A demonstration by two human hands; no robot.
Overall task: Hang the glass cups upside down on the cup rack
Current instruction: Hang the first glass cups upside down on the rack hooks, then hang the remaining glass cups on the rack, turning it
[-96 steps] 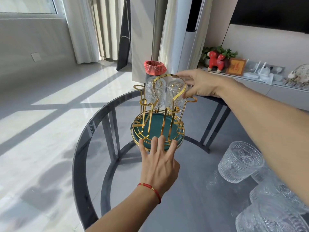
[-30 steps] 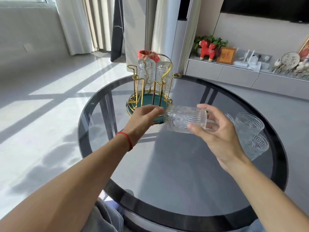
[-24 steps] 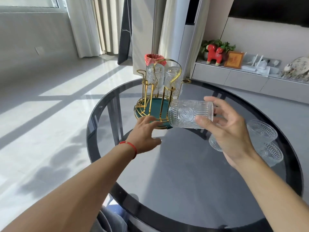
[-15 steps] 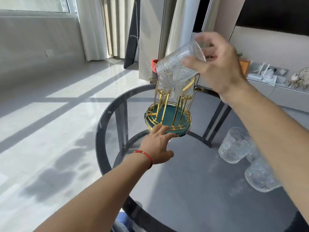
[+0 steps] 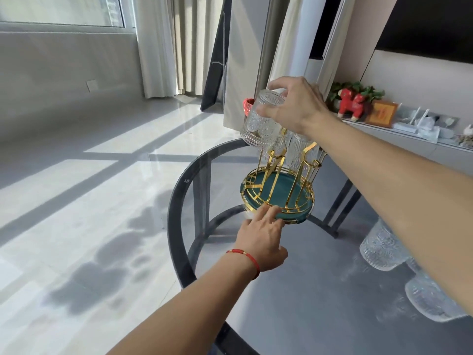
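Observation:
A gold wire cup rack point(image 5: 277, 190) with a round teal base stands at the far side of the glass table. My right hand point(image 5: 298, 106) grips an embossed glass cup point(image 5: 261, 121) by its base, mouth down, over the rack's left front prong. Two more cups point(image 5: 299, 149) hang upside down at the rack's back, partly hidden. My left hand point(image 5: 263, 237) rests on the table with fingertips touching the base's front rim, fingers apart and holding nothing.
The round dark glass table point(image 5: 320, 290) has its rim close on the left. Two loose glass cups point(image 5: 381, 249) point(image 5: 430, 298) lie under my right forearm at the right. A red-covered bin point(image 5: 248, 106) stands behind the rack. A sideboard with ornaments runs along the right wall.
My right hand has turned the cup from tilted to mouth down and lowered it toward the rack's left prong. My left hand stays at the base rim.

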